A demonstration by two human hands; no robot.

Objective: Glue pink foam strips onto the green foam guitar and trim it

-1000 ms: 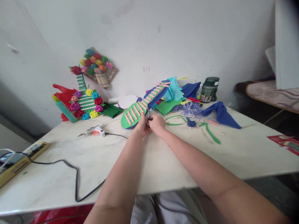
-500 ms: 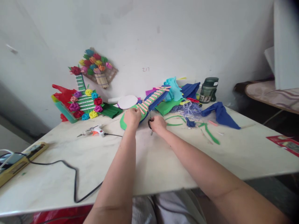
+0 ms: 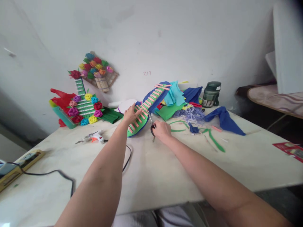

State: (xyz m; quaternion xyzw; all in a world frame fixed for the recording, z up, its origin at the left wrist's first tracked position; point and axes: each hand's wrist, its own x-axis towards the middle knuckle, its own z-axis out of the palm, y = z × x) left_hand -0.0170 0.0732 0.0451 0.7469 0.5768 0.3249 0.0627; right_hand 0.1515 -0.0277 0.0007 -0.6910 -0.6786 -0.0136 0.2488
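Note:
My left hand (image 3: 130, 116) holds a guitar-shaped paper craft (image 3: 144, 121) by the left side of its body, with a digit stretched across the front. The craft is green with a blue border, and pink strips run across its body and neck. It slants up to the right, its lower end near the tabletop. My right hand (image 3: 163, 130) is closed around the dark handles of a pair of scissors (image 3: 152, 128). The scissor blades point up and left at the craft's right edge, by the waist; whether they touch it I cannot tell.
A glue gun (image 3: 97, 137) lies left on the table (image 3: 151, 176), near a power strip (image 3: 23, 164). Behind it stands a flower-trimmed guitar craft (image 3: 86, 107). Crepe paper (image 3: 174, 94), purple string (image 3: 191, 116), green scraps (image 3: 216, 143) and a flask (image 3: 211, 94) occupy the right.
My left hand has shifted its grip up and left, uncovering more pink strips on the body. The craft has turned to face me more, and the scissors stay at its right edge.

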